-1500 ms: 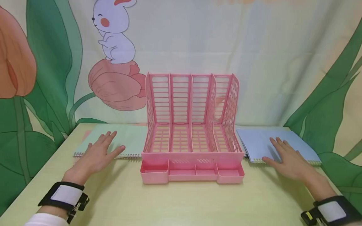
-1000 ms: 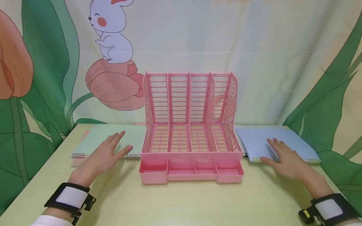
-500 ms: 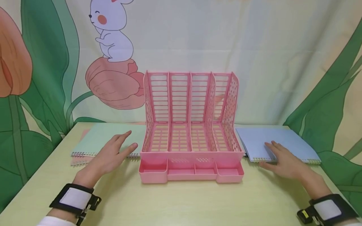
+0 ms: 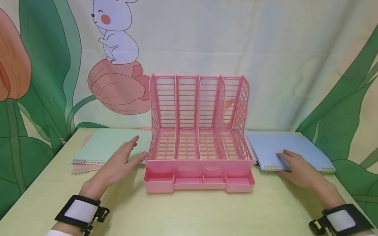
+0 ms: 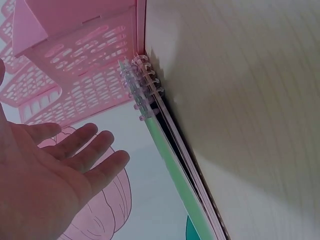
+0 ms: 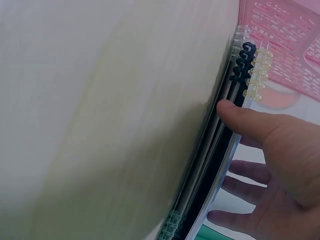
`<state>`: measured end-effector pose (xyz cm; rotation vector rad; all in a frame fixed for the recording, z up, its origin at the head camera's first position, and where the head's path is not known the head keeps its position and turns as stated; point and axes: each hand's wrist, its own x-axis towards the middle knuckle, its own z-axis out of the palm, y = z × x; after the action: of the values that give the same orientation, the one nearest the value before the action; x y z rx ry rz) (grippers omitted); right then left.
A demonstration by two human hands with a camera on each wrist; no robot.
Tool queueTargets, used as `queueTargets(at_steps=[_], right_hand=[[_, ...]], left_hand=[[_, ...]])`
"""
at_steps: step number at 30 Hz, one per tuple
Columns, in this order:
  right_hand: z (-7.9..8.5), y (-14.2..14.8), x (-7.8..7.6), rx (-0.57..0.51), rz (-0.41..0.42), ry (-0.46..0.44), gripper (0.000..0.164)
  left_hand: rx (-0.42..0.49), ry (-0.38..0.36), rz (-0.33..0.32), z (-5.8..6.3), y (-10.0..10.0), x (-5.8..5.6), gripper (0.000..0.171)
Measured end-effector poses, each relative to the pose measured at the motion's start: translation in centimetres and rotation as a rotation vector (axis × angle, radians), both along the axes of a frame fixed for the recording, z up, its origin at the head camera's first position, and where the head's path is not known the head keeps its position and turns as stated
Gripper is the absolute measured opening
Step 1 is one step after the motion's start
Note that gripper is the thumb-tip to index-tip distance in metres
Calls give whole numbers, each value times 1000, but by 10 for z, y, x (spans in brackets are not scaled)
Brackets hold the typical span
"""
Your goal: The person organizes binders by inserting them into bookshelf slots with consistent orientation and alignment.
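My left hand [image 4: 121, 165] hovers over the front edge of a mint-green spiral notebook [image 4: 103, 144], fingers extended and holding nothing. In the left wrist view, that notebook lies on pinkish ones, seen edge-on. At the right, the fingers of my right hand [image 4: 302, 170] lie over a blue spiral notebook [image 4: 310, 147]. The right wrist view shows my right thumb [image 6: 229, 107] against the edge of that stack, where a dark-ringed notebook [image 6: 243, 62] sits under the blue one. Whether the fingertips press the cover is unclear. Between the hands stands a pink desk organizer [image 4: 200, 163].
The organizer has several upright slots and a row of small front trays [image 4: 189, 185]. A pink notebook [image 4: 84, 168] sticks out under the green one. Behind the table [image 4: 200, 214] hangs a printed curtain [image 4: 192, 39] with a rabbit and tulips.
My left hand has moved right, toward the organizer's left side. My right hand has lowered onto the blue notebook's front edge, its thumb coming down beside the stack.
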<state>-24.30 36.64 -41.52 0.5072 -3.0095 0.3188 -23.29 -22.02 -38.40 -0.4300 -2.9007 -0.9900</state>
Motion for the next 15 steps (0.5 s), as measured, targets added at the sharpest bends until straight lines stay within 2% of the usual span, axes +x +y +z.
queueTargets(at_steps=[9, 15], right_hand=[[0, -1, 1, 55, 1, 60, 59], [2, -2, 0, 87, -14, 63, 55]], left_hand=[[21, 31, -3, -1, 7, -1, 91], [93, -7, -22, -3, 13, 1, 94]])
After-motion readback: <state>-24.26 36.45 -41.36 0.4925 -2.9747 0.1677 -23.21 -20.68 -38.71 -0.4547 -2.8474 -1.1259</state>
